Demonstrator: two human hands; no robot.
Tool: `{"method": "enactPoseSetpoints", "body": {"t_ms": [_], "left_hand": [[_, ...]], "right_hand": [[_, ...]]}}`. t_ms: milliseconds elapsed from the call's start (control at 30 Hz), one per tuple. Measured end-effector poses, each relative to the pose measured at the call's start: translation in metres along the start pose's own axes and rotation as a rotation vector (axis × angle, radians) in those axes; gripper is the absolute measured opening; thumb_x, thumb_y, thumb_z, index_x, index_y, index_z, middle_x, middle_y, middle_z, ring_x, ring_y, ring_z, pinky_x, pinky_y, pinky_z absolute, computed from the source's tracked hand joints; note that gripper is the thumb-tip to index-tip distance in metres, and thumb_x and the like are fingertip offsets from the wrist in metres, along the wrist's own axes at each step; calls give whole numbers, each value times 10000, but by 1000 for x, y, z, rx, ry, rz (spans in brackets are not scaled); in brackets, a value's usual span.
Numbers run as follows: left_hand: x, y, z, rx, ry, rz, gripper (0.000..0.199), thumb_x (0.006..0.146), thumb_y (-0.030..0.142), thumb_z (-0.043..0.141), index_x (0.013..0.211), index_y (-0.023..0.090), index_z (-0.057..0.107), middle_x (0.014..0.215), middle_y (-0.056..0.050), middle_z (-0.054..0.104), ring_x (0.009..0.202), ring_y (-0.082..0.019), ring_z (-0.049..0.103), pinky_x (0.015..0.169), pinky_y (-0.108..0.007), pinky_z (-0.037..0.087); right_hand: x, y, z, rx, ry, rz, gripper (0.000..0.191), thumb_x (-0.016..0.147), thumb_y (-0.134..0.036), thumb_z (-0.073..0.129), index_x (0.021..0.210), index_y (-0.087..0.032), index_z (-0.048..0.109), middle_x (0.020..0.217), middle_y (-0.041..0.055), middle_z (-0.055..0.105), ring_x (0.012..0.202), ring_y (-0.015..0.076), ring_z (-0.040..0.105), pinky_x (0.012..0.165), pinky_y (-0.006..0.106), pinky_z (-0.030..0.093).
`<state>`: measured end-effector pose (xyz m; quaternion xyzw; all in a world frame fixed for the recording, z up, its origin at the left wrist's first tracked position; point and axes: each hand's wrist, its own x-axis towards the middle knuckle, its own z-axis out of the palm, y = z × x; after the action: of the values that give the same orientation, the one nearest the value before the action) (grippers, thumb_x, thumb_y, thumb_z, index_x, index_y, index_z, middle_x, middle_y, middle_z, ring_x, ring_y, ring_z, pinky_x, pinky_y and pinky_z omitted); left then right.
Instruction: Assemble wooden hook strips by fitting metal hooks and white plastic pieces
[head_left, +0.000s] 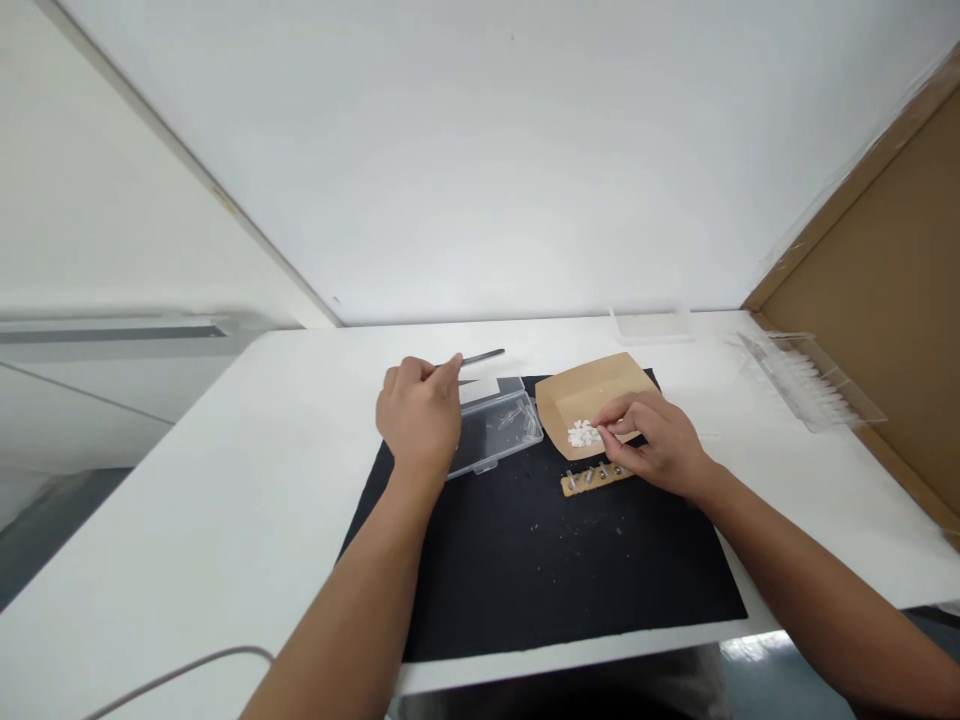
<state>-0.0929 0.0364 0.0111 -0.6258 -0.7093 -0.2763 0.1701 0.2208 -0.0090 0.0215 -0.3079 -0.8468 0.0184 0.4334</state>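
My left hand is closed on a thin dark tool, whose end points right above a clear plastic case. Several small clear pieces lie in the right part of the case. With fingers pinched, my right hand is over a brown paper tray, at a pile of small white pieces; anything between the fingertips is too small to make out. Just below the tray, a tan strip bears several small clear upright parts, its right end partly hidden by my right hand.
A black mat lies under the case and tray on the white table. At the right are clear racks of pointed plastic pieces beside a cardboard panel. A clear shallow tray stands at the back; a cable runs front left.
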Motion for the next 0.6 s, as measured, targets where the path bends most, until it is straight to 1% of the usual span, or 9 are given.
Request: {"method": "enactPoseSetpoints", "body": {"t_ms": [67,167,200,300,333,400,500,567,600], "left_hand": [[3,-8,2,-14,32,-62,388,1096,404,462,1189,287,820,1016,-123,713,977,-303,568,649,-357,321],[9,-20,6,-39,48,-103,408,1092,343,437,1307,252,772,1114,-134,763,1088,-329,594,695,-377,400],[10,-23,8,-44,38,-110,415,1081,299,433,1335,235,756,1138,-139,769,1127,-337,593,733,-389,433],[12,-28,12,-68,-53,-86,453,1046,235,456,1438,185,677,1180,-154,767,1224,-349,583,864,-418,493],[12,-29,12,-80,-75,-80,462,1042,227,460,1456,174,658,1182,-159,765,1247,-351,579,899,-424,501],[11,-26,12,-119,-75,-62,465,1045,219,457,1473,158,629,1183,-160,765,1282,-346,571,954,-432,505],[7,-17,8,-210,5,17,452,1060,238,474,1483,129,587,1195,-156,770,1310,-331,546,1032,-437,490],[4,-8,3,-263,59,100,406,1057,253,508,1429,125,609,1195,-154,771,1297,-328,539,1085,-449,464],[2,-3,0,-287,71,155,364,1053,256,521,1379,141,634,1194,-143,773,1277,-328,544,1105,-460,451]], "right_hand": [[-1,2,0,1,-17,-22,202,957,-191,726,916,-255,539,979,12,790,866,173,764,739,330,589],[-3,2,0,-1,-30,-54,221,932,-259,798,928,-253,577,998,21,804,890,180,780,757,325,611],[-3,2,0,6,-36,-63,233,920,-276,819,930,-252,588,1006,25,809,901,184,785,767,326,619],[-3,1,-2,28,-53,-76,252,895,-315,855,966,-252,622,1032,34,822,932,196,796,792,335,639],[-3,2,-3,30,-59,-77,251,897,-329,854,990,-253,633,1039,36,825,939,202,799,797,341,642],[-3,3,-6,18,-76,-54,260,909,-366,843,1040,-258,647,1034,33,829,934,210,803,795,349,642],[-2,5,-18,6,-134,29,316,911,-445,829,1092,-261,646,1000,16,826,892,202,799,746,328,622],[-1,5,-30,-6,-191,44,346,907,-486,820,1104,-261,647,1008,8,819,887,198,791,738,321,609],[-1,3,-37,-31,-240,50,336,917,-491,807,1108,-263,649,1021,8,815,903,200,784,754,327,604]]}}
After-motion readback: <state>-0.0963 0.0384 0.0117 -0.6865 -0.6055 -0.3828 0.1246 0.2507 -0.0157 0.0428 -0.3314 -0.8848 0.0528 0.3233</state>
